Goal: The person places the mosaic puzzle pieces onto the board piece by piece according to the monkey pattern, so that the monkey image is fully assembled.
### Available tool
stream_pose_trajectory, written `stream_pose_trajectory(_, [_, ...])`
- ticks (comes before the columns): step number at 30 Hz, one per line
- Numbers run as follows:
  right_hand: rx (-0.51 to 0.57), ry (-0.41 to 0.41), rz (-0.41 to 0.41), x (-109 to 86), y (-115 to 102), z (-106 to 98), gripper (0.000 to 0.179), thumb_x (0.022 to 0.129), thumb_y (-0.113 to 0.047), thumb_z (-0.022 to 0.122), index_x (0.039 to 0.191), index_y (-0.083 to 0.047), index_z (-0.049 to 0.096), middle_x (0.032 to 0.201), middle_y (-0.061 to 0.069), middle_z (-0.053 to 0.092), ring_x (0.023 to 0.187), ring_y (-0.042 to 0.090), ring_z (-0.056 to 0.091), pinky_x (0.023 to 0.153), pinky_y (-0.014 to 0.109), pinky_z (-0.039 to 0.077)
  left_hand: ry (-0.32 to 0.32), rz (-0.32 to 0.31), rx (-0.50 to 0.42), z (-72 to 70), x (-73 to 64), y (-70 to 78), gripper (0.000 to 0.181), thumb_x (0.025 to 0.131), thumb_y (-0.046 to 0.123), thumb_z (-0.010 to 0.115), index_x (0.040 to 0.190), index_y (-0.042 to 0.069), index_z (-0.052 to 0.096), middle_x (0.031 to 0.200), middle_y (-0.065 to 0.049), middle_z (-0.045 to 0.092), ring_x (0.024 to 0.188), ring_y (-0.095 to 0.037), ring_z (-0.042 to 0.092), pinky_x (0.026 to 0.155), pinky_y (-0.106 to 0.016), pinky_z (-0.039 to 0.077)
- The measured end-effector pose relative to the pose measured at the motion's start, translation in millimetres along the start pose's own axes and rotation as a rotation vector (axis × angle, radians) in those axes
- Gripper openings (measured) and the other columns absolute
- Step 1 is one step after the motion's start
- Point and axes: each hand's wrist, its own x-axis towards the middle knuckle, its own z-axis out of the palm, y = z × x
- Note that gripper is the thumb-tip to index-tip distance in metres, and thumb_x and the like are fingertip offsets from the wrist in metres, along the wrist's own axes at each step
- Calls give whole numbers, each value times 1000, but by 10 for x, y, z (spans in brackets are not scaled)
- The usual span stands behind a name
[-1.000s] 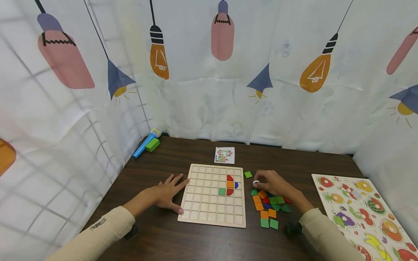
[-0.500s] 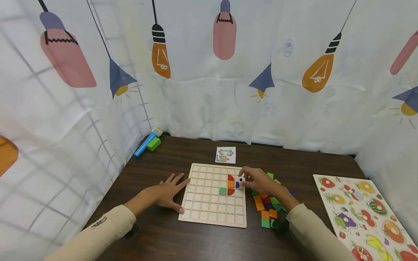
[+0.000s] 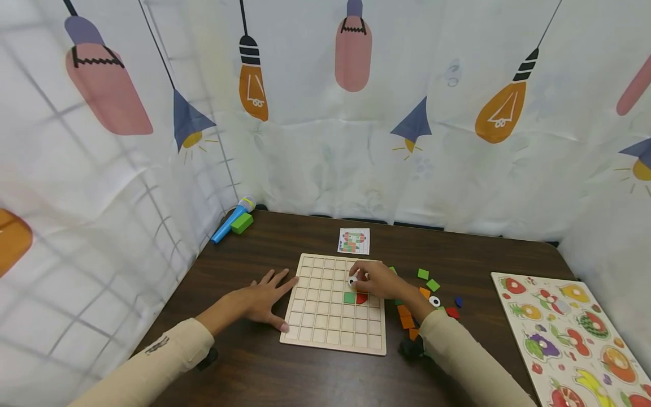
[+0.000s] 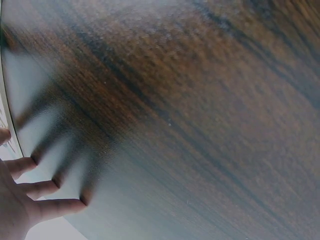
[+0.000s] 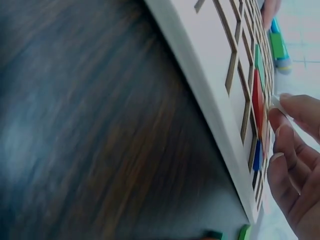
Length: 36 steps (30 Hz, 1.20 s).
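Observation:
A light wooden grid board [image 3: 325, 322] lies on the dark table. My left hand [image 3: 265, 301] is spread flat at its left side, thumb and fingertips at the edge. Over the board's upper right part, my right hand [image 3: 378, 280] pinches a round white disc [image 3: 352, 280] with a black dot, like an eye, between thumb and fingertips. A green square tile [image 3: 349, 297] and a red half-round tile [image 3: 361, 298] sit in cells just below it. A blue tile [image 5: 257, 155] shows on the board in the right wrist view; the right hand hides it in the head view.
Loose coloured tiles [image 3: 406, 321] lie right of the board, partly under the right forearm, with another eye disc [image 3: 434, 301]. A printed pattern card [image 3: 354, 241] lies behind the board. A fruit puzzle board [image 3: 549, 308] is at right; a toy microphone [image 3: 230, 223] and green block [image 3: 242, 223], back left.
My right hand has carried the eye disc leftward from the loose tiles to over the board, uncovering tiles and a second eye disc. My left hand has stayed at the board's left edge.

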Motion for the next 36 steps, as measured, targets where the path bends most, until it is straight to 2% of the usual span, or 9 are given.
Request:
stream_pose_trajectory(7, [-9, -22, 46, 44, -45, 31, 17, 97, -19, 69, 111, -10, 73, 80, -4, 65, 66, 6, 53, 63, 23, 45, -1, 0, 3, -7, -5, 7, 116, 77, 71, 72, 163, 23, 12, 169, -18, 5, 151, -52, 8, 106, -78, 24])
stream_pose_trajectory(14, [-51, -12, 76, 44, -100, 19, 19, 95, -25, 71, 110, -15, 77, 96, -6, 70, 79, 8, 55, 72, 25, 48, -6, -6, 1, -15, -12, 9, 115, 77, 70, 72, 163, 23, 12, 169, -17, 3, 152, -51, 7, 107, -77, 24])
stream_pose_trajectory(21, [-87, -6, 86, 41, -94, 0, 17, 94, -24, 72, 108, -15, 77, 75, -9, 61, 66, 7, 50, 62, 24, 41, -7, -4, 0, -15, -13, 20, 114, 78, 70, 72, 163, 23, 12, 169, -17, 3, 152, -51, 7, 107, -77, 24])
stream_pose_trajectory(27, [-117, -24, 76, 38, -106, -19, 15, 92, -20, 74, 103, -12, 78, 81, -8, 66, 68, 5, 53, 62, 23, 45, -5, 1, -3, -4, -7, 4, 115, 77, 70, 72, 163, 23, 12, 169, -17, 3, 152, -51, 7, 107, -78, 24])
stream_pose_trajectory(36, [-133, -50, 95, 53, -113, -39, 19, 92, -24, 75, 107, -13, 77, 84, -8, 67, 71, 5, 56, 64, 24, 48, -1, 5, 1, -2, -2, -4, 115, 77, 71, 71, 163, 23, 12, 169, -17, 4, 152, -51, 7, 107, -78, 24])
